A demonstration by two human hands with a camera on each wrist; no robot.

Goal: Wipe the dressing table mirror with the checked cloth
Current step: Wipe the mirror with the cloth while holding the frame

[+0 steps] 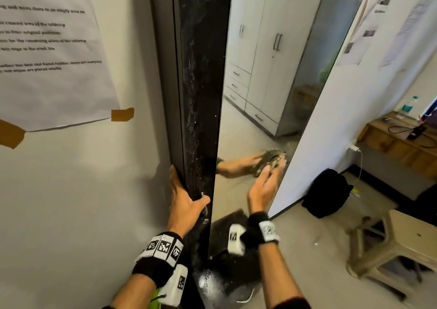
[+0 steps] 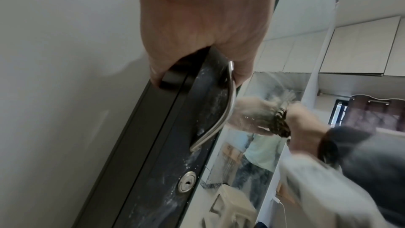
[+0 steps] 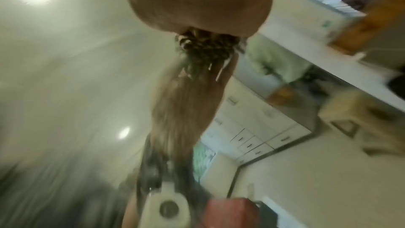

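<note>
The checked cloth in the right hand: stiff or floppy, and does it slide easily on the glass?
Probably floppy: the checked cloth sits bunched into folds under the right hand. It looks light, since the hand covers most of it. It likely slides readily over the mirror, though motion blur hides the contact. The left hand grips the door edge, which may steady the panel.

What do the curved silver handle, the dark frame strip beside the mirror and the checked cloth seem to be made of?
The curved silver handle looks like brushed metal: it has a soft grey sheen. The dark frame strip appears to be glossy black laminate or painted board, dulled by whitish dust. The checked cloth, crumpled under the right hand, looks like soft woven fabric, though it is blurred.
</note>
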